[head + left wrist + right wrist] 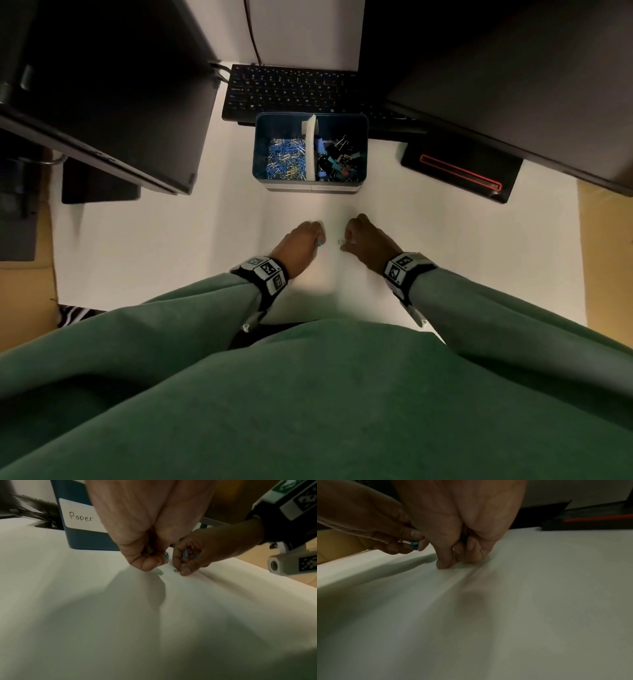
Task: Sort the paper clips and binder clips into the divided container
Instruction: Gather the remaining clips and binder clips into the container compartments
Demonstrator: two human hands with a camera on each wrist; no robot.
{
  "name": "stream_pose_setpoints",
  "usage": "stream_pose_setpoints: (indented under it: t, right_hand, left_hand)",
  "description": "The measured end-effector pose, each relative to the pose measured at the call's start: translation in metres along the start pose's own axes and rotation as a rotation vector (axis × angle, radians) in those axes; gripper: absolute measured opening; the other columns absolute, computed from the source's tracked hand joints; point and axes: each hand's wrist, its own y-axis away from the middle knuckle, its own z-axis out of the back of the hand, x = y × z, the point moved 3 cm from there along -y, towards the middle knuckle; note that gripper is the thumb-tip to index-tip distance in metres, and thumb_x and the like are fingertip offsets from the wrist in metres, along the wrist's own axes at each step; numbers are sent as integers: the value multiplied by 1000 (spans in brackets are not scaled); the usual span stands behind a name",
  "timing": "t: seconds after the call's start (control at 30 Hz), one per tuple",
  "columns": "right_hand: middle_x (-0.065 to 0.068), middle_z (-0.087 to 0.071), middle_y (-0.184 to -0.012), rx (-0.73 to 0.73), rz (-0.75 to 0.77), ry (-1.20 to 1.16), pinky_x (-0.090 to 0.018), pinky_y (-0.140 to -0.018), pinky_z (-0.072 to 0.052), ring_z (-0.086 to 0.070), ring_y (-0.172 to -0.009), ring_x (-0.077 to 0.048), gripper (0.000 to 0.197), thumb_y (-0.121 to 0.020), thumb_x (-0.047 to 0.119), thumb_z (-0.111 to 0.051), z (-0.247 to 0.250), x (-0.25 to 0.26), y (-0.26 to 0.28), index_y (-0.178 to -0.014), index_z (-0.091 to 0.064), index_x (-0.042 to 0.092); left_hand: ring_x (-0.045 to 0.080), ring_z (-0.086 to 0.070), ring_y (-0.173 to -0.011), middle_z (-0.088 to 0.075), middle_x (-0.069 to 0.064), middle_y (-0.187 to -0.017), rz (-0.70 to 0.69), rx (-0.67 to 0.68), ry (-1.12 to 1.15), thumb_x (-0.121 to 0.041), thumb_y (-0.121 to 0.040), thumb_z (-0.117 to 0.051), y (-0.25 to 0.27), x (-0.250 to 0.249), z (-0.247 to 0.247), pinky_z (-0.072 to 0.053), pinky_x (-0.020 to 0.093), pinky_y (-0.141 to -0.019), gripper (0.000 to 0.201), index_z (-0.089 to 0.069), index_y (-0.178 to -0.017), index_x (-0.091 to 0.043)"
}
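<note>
The blue divided container (259,155) stands mid-table, with paper clips (286,158) left of its white divider (311,150) and binder clips (337,157) right of it. Its front label (80,516) reads "Paper". Both hands rest on the white table just in front of the container, almost touching. My left hand (320,237) is curled and pinches a teal binder clip (412,543) with silver handles. My right hand (344,240) is curled around small clips (185,553), and its fingertips (444,564) press the table at a silver paper clip (175,570).
A black keyboard (287,89) lies behind the container. Dark monitors overhang the left (102,102) and right (513,85). A black stand with a red stripe (459,170) sits at the right. The white sheet (171,246) has a crease (453,580) by my right hand.
</note>
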Motion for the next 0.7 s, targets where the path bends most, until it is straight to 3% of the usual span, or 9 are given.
stream_pose_setpoints:
  t: [0.07, 0.13, 0.27, 0.37, 0.5, 0.63, 0.7]
  right_hand:
    - [-15, -48, -110, -2, -8, -40, -39, -79, -45, -57, -90, -33, 29, -94, 26, -59, 0, 1, 0, -104, -53, 0]
    - [-11, -51, -103, -27, 8, -138, -38, -77, -45, -54, -84, -25, 26, -92, 29, -62, 8, 0, 4, -98, -55, 5]
    - [-1, -56, -91, -246, 35, -286, -13, -62, -38, -53, -76, -12, 23, -89, 35, -66, 57, 14, 14, -92, -60, 13]
    - [-3, -61, -94, -417, 21, -373, -7, -59, -38, -58, -79, -13, 20, -89, 28, -65, 100, 32, 1, -95, -63, 9]
    - [-14, -67, -100, -488, -25, -233, -24, -67, -42, -64, -92, -25, 18, -93, 14, -54, 133, 58, -37, -97, -65, -1]
    - [-21, -65, -111, -258, -91, -17, -30, -70, -40, -63, -101, -34, 26, -95, 14, -46, 134, 73, -56, -106, -65, -1]
    - [-21, -62, -114, -241, -83, 23, -30, -71, -38, -61, -101, -34, 25, -95, 17, -46, 135, 75, -49, -106, -64, 3]
  left_hand:
    - [23, -53, -82, -57, 11, -95, 11, -34, 23, 9, -82, -42, -3, -7, 9, -45, 33, -77, 25, -57, -93, -7]
    - [20, -50, -82, -56, 12, -95, 9, -92, 44, 10, -83, -40, -8, -18, 25, -37, 25, -74, 27, -59, -99, -2]
    - [16, -52, -78, -56, 5, -91, -38, -297, 70, 14, -87, -38, -28, -44, 66, -36, 19, -68, 31, -59, -94, -8]
    - [19, -57, -80, -60, 6, -92, -15, -397, 62, 8, -92, -41, -53, -60, 93, -40, 20, -68, 25, -59, -97, -8]
    - [31, -62, -95, -66, 18, -104, 74, -302, -56, 6, -91, -42, -80, -75, 112, -45, 31, -76, 29, -57, -114, -2]
    - [38, -60, -102, -63, 26, -111, 118, -281, -107, 1, -93, -41, -75, -82, 120, -45, 39, -82, 28, -54, -118, 0]
    - [39, -61, -100, -64, 24, -108, 135, -311, -135, -3, -93, -44, -66, -81, 123, -46, 40, -81, 26, -55, -117, -5]
